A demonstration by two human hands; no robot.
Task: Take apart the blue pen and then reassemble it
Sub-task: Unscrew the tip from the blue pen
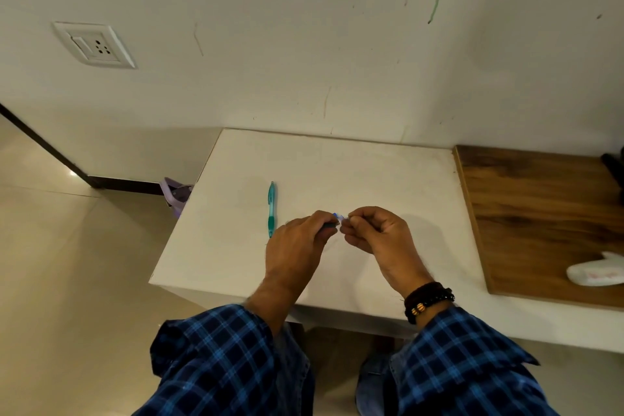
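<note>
Both my hands meet above the middle of the white table (pixel 337 172). My left hand (pixel 297 243) is closed around the barrel of the blue pen (pixel 334 217); only a short blue piece shows between the two sets of fingertips. My right hand (pixel 371 233) pinches the other end of that piece with thumb and forefinger. Most of the pen is hidden inside my fingers, so I cannot tell whether it is in one part or two. A teal pen (pixel 271 209) lies whole on the table, to the left of my left hand.
A wooden board (pixel 540 206) covers the right side of the table, with a white object (pixel 597 270) on it. A purple item (pixel 175 194) sits on the floor by the table's left edge. The wall, with a socket (pixel 94 44), stands directly behind.
</note>
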